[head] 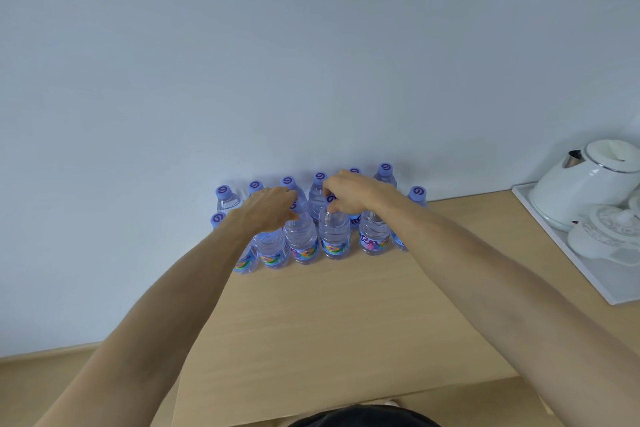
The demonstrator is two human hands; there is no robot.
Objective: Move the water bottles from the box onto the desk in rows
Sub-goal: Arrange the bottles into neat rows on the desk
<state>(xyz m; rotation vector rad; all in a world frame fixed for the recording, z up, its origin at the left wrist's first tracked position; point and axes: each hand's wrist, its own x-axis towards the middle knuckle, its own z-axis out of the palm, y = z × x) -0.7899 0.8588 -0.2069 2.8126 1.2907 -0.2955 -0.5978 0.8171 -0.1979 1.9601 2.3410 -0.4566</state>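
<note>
Two rows of bottles point(300, 236) stand upright at the back of the desk point(329, 315), against the wall point(311, 45). The box is out of view. The left hand point(268, 210) curls over the cap end of one front-row bottle. The right hand point(349, 194) pinches the cap of the next bottle point(334, 232) between thumb and fingertips. Both bottles appear to rest on the desk.

Risk: the bottles stand close, some touching. A hand drawn back carelessly, or a forearm dropped low, would likely knock a neighbour, and one tall, narrow bottle falling could topple others along the row. The leftmost bottles stand near the desk's left edge; a sideways nudge could send one off.

Surroundings: a white tray point(554, 239) at the right carries a kettle point(581, 180) and a teapot point(606, 232), well apart from the rows. The front of the desk lies bare for another row.
</note>
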